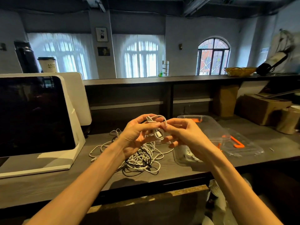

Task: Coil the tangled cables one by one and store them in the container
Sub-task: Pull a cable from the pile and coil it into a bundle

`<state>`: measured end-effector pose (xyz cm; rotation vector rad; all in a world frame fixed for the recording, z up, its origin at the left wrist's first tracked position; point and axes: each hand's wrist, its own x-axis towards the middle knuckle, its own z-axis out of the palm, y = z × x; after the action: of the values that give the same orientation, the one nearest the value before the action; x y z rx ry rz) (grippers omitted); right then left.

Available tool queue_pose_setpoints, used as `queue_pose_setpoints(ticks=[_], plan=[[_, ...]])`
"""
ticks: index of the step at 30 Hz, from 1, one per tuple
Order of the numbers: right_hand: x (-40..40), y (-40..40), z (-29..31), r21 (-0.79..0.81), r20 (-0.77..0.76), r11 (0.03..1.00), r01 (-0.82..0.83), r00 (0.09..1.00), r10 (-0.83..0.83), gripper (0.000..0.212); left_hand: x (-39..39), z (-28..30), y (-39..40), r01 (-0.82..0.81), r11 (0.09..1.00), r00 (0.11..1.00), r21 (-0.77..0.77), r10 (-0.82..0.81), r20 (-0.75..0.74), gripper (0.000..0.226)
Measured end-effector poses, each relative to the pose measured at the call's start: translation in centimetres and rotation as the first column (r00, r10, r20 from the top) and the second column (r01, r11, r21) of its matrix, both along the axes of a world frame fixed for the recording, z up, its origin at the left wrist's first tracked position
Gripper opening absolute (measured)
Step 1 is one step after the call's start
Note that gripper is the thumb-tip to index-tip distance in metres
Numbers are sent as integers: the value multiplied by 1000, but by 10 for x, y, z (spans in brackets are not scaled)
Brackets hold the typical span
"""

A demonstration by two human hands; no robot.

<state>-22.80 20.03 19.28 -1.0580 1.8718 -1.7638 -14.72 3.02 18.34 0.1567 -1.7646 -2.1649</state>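
Above the dark counter my left hand [138, 135] grips a small coil of white cable [156, 125], its connector hanging between my palms. My right hand [183, 132] pinches the same coil from the right side. Below them a tangle of white and black cables [139, 156] lies on the counter. A clear plastic container [203, 127] stands to the right, partly behind my right hand, with a few white cables [189, 154] in its near end.
A clear lid with orange clips [238, 143] lies right of the container. A white-framed screen on a stand [37, 117] fills the left side. Cardboard boxes [263, 109] and a paper bag [225, 99] sit at the back right. The counter's front edge [146, 184] runs below the tangle.
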Motion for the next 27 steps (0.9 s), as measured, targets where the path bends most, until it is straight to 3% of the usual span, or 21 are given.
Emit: queue_pose_setpoints(ticks=[4,7,12,16,22,27], plan=[[-7,11,-4,-32,-75,997,64,995,-66,17,-13,2,10,19,999,1000,-26,-19,4,50],[-16,18,-4,0,-50,999,39,998,-39,16,-19,4,14,20,999,1000,-42,-19,15,48],[-22,24,3,-18,-52,999,48,997,-49,38,-18,2,11,3,995,999,-102,1,41,43],[-24,21,4,26,-114,999,48,993,-45,20,-15,4,11,20,986,998,-163,-11,56,37],[-22,23,8,4,-16,998,-67,998,67,20,-7,6,1,133,987,985,-90,-122,118,32],[-14,19,7,41,-223,999,7,975,2,14,-6,7,-1,119,992,982,-34,-113,150,31]])
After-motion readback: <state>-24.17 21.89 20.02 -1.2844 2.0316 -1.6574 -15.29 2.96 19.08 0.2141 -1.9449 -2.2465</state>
